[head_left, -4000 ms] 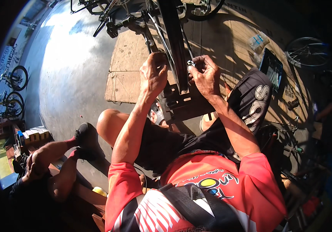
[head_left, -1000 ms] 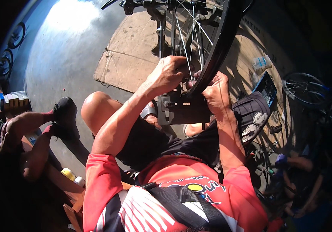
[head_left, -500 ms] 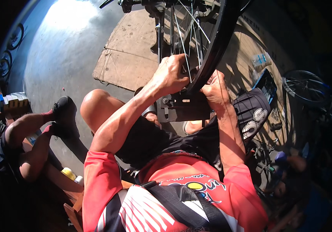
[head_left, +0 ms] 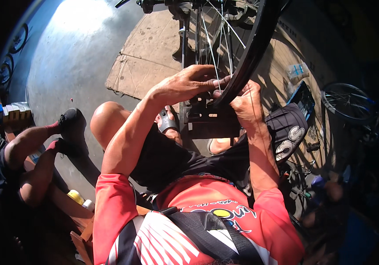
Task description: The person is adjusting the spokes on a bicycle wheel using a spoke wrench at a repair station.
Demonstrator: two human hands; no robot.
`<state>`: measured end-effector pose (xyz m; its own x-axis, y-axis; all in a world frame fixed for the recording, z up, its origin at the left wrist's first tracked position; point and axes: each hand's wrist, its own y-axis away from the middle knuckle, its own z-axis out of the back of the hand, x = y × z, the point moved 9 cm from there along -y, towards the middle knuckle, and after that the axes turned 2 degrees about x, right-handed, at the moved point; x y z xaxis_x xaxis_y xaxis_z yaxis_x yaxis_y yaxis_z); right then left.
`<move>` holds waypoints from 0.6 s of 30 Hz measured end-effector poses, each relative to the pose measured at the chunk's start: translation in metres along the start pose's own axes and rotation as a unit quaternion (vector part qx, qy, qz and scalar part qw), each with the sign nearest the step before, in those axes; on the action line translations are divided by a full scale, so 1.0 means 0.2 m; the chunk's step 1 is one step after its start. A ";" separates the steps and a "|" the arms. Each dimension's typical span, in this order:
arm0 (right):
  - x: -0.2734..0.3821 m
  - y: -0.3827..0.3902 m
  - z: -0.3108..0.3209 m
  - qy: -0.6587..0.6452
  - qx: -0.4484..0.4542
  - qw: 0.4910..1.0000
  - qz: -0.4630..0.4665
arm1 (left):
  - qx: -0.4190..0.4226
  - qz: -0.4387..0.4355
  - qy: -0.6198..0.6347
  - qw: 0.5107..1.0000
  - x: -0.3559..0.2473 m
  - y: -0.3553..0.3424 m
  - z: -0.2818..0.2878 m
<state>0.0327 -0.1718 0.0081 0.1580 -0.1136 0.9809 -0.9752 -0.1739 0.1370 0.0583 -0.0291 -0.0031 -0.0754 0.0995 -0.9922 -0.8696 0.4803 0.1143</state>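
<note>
Swung since earlier, the wheel slants upper-right, left hand's and right hand's grips unclear.

Compared with four seconds earlier, the bicycle wheel, then seen nearly edge-on between the two hands, now appears turned, its spokes spreading to the left of the tyre, and the right hand, formerly just beside the wheel, lies close against its lower right side. Within the last half second, the left hand has levelled from a curled posture, its fingers extending toward the tyre and its wrist displaced leftward, exposing more of the sandaled foot below.
</note>
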 end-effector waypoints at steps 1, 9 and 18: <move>0.00 0.00 -0.01 -0.013 0.015 1.000 0.002 | 0.011 -0.003 0.113 0.994 0.08 0.00 0.00; -0.04 0.00 0.07 -0.039 0.026 0.999 0.024 | 0.020 -0.086 -0.016 0.996 0.04 -0.12 -0.08; 0.06 0.04 0.02 -0.199 0.021 0.979 -0.039 | -0.075 -0.093 -0.056 0.991 -0.01 -0.08 0.02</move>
<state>0.0268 -0.1795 0.0209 0.2879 -0.4683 0.8354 -0.9517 -0.2369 0.1952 0.0747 -0.0336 -0.0031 0.1401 0.1215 -0.9826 -0.9270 0.3648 -0.0871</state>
